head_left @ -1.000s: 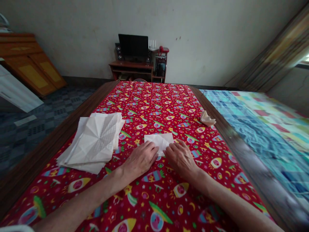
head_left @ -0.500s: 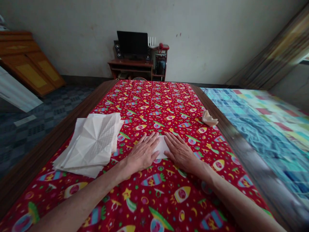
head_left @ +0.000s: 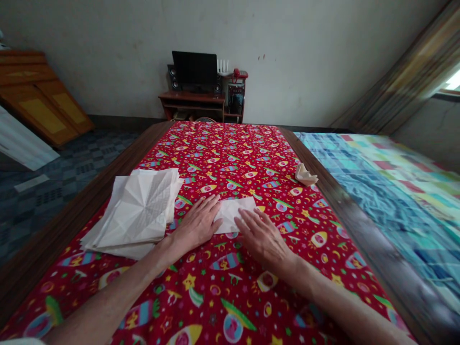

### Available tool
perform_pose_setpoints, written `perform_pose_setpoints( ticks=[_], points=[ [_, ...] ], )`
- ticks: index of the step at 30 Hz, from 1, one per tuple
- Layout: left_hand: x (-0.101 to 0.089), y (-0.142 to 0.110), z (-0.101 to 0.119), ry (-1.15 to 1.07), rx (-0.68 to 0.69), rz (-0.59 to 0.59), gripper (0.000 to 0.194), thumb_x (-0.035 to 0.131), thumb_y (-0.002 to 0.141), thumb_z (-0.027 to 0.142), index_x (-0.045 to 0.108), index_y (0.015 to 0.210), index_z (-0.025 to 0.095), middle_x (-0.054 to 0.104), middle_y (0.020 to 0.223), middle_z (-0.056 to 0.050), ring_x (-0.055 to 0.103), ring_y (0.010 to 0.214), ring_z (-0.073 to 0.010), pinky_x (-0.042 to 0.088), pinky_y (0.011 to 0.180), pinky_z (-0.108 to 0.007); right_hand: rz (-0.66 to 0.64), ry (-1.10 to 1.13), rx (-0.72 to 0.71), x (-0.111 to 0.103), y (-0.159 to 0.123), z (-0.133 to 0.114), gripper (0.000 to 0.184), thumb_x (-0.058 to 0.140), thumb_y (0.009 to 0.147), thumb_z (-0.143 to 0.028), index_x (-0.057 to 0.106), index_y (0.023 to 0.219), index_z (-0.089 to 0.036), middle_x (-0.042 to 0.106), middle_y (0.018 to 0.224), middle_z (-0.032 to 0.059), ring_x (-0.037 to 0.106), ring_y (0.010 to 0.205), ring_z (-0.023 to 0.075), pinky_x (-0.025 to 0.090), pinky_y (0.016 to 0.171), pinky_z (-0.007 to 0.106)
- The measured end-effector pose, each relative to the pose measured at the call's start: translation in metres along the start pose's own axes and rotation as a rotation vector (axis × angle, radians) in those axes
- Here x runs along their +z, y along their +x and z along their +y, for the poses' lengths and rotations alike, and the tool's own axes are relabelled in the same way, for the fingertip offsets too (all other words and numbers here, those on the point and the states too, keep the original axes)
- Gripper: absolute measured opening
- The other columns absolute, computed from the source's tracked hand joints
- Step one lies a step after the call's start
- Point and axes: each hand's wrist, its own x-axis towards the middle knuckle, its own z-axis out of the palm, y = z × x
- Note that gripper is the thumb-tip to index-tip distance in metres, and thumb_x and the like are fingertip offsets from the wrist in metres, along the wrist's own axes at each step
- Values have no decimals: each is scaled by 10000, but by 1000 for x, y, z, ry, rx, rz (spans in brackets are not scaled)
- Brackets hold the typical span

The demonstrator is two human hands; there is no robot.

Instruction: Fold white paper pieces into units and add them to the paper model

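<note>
A small folded sheet of white paper (head_left: pixel 230 213) lies flat on the red patterned tablecloth (head_left: pixel 223 297). My left hand (head_left: pixel 201 218) rests over the paper's left end, its fingers stretched out and close together. Over the lower right part of the sheet is my right hand (head_left: pixel 264 237), open, fingers slightly bent and pointing forward; whether it presses on the paper I cannot tell. Left of my left hand lies a stack of creased paper sheets (head_left: pixel 138 206), the top one marked with star-like fold lines. A small folded paper piece (head_left: pixel 305 175) stands near the right edge of the cloth.
Dark wooden borders (head_left: pixel 334 206) run along both sides of the cloth. To the right is a bed with a blue checked cover (head_left: pixel 348 177). Beyond the far end stands a desk with a monitor (head_left: pixel 196 67). A wooden cabinet (head_left: pixel 43 100) is at far left.
My right hand has drawn back toward me, uncovering the right part of the paper. My left hand has shifted a little left. The view has turned slightly right.
</note>
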Motion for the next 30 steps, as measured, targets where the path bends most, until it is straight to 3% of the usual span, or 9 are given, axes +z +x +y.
perform_pose_setpoints(
  ticks=[4, 11, 14, 18, 21, 25, 30],
  points=[
    [-3, 9, -5, -96, -21, 52, 367, 450, 893, 215, 563, 1230, 126, 539, 1328, -130, 490, 1233, -236, 392, 1065, -409, -133, 34, -93, -6, 13, -18, 198, 457, 894, -116, 582, 1048, -106, 631, 1123, 152, 563, 1068, 232, 502, 847, 344],
    [-1, 10, -14, -173, 30, 93, 434, 420, 825, 63, 579, 1222, 142, 574, 1282, -113, 510, 1210, -213, 423, 1053, -380, -216, -65, -112, -8, 29, -13, 198, 466, 859, -60, 598, 1005, -80, 644, 1040, 164, 584, 989, 248, 517, 745, 328],
    [2, 6, -17, -181, 49, 76, 496, 412, 797, 32, 545, 1266, 125, 525, 1342, -131, 474, 1254, -218, 406, 1070, -381, -162, 14, -65, -3, 27, -8, 176, 470, 873, -84, 611, 976, -104, 665, 1008, 138, 609, 958, 226, 511, 783, 329],
    [1, 0, -19, -238, 89, 66, 547, 436, 802, 55, 473, 1340, 151, 399, 1453, -128, 377, 1338, -226, 353, 1105, -422, 71, 189, -44, -4, 20, 5, 224, 461, 898, -132, 621, 1055, -135, 678, 1102, 118, 607, 1067, 211, 458, 938, 381],
    [-6, -1, -20, -264, 150, 86, 572, 485, 806, 91, 435, 1372, 162, 356, 1480, -121, 304, 1378, -238, 319, 1120, -447, 170, 342, -66, -9, 17, 17, 264, 441, 926, -166, 625, 1112, -193, 664, 1172, 74, 576, 1147, 177, 387, 1037, 406],
    [-20, -3, -15, -275, 268, 196, 406, 462, 846, 97, 592, 1217, 200, 518, 1366, -84, 391, 1326, -228, 371, 1081, -453, 207, 473, -24, -6, 14, 33, 273, 412, 957, -232, 671, 1045, -242, 673, 1159, 54, 580, 1146, 162, 403, 1026, 411],
    [-30, -22, 8, -219, 367, 260, 232, 467, 912, 141, 651, 1049, 176, 682, 1116, -53, 554, 1159, -199, 446, 1007, -384, 191, 383, -18, 1, -2, 42, 231, 451, 933, -220, 675, 991, -211, 671, 1137, 99, 592, 1093, 207, 484, 880, 395]
  ],
)
